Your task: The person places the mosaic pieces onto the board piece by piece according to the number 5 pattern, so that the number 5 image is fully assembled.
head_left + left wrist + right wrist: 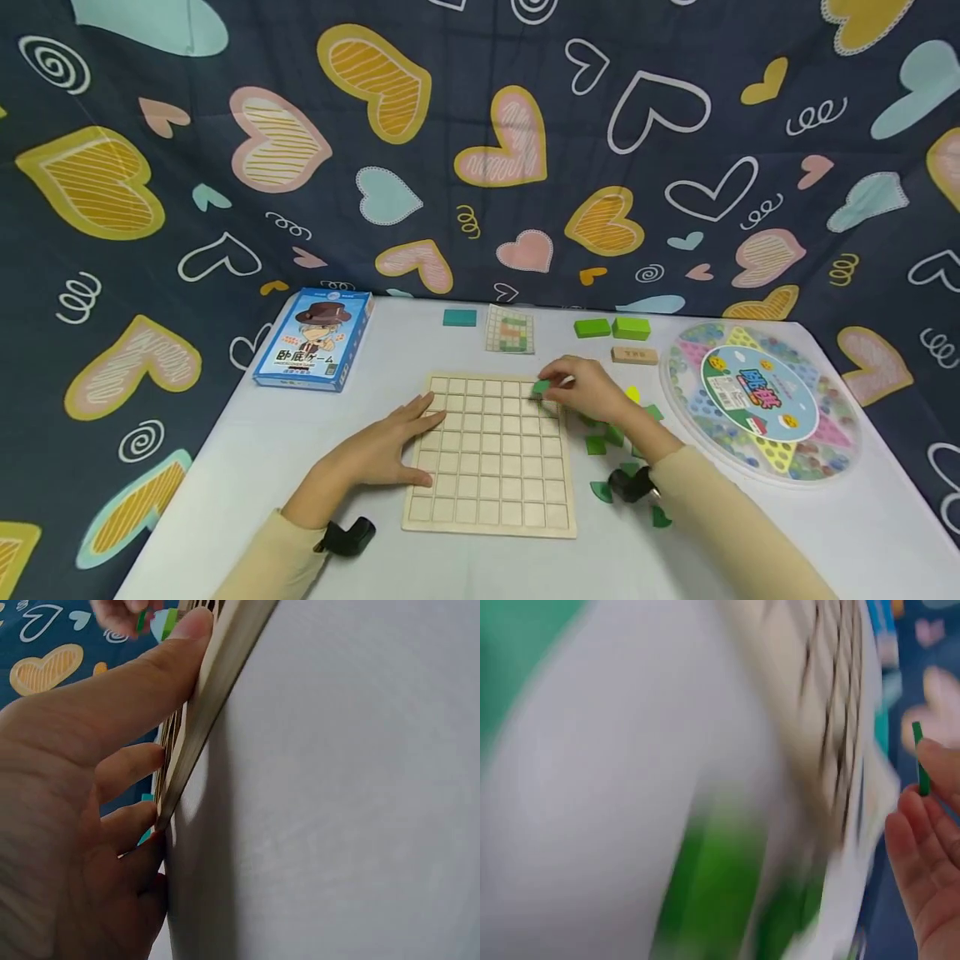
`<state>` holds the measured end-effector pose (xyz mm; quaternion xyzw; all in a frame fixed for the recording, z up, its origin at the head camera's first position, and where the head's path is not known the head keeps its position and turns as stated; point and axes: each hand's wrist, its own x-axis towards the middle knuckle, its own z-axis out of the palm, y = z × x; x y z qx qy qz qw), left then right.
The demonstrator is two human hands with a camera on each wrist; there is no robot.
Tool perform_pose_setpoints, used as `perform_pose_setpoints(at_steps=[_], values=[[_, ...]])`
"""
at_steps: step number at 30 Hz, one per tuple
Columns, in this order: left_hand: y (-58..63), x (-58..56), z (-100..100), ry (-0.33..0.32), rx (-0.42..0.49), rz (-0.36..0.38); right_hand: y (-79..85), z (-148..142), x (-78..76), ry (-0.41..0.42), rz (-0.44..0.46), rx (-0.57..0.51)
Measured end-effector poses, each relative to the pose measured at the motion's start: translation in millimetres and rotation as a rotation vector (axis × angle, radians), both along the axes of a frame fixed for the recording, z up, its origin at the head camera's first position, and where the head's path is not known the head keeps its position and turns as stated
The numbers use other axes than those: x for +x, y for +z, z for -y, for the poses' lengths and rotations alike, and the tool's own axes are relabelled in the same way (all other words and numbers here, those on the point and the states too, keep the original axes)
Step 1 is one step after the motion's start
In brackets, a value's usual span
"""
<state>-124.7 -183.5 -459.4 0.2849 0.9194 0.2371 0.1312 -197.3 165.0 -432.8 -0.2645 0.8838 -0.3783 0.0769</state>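
Observation:
A pale wooden grid board (491, 528) lies flat on the white table. My left hand (378, 450) rests along its left side with fingers spread, the fingertips over the border. In the left wrist view, the thumb of that left hand (112, 712) lies against the edge of the board (196, 724). Above the board's upper right corner, my right hand (588, 388) pinches a thin green tile (540, 388) between thumb and fingers. Seen edge-on in the right wrist view, the tile (921, 761) sticks out from the fingertips. Several loose green tiles (596, 446) lie right of the board.
Behind the board lie a pattern card (491, 329) and a teal box (459, 317). Green blocks (632, 327) and a wooden block (634, 356) sit at the back right. A round marble game (757, 400) lies at right, a blue game box (311, 342) at left.

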Motion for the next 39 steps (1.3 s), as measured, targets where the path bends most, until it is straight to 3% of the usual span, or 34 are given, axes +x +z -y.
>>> perform_pose_setpoints(at_steps=[3,7,12,18,34,39], values=[[-4.1,-1.3,-4,-0.009,0.019,0.001,-4.0,35,1.3,0.096,0.029,0.0],[-9.0,-3.4,-12,-0.027,0.012,0.0,-12.8,63,-0.5,0.134,0.014,0.082],[-8.9,-4.1,-18,-0.023,0.014,0.002,-18.3,74,-3.1,0.123,-0.044,0.17],[-2.8,-4.0,-13,0.005,0.002,0.0,-9.8,82,1.4,0.162,-0.073,0.226],[-2.6,-3.6,-3,0.033,0.013,-0.013,-17.0,91,-5.0,0.131,0.025,0.114],[-3.9,-1.0,2,0.038,0.004,-0.001,-7.8,64,-2.3,0.082,0.039,-0.01]])
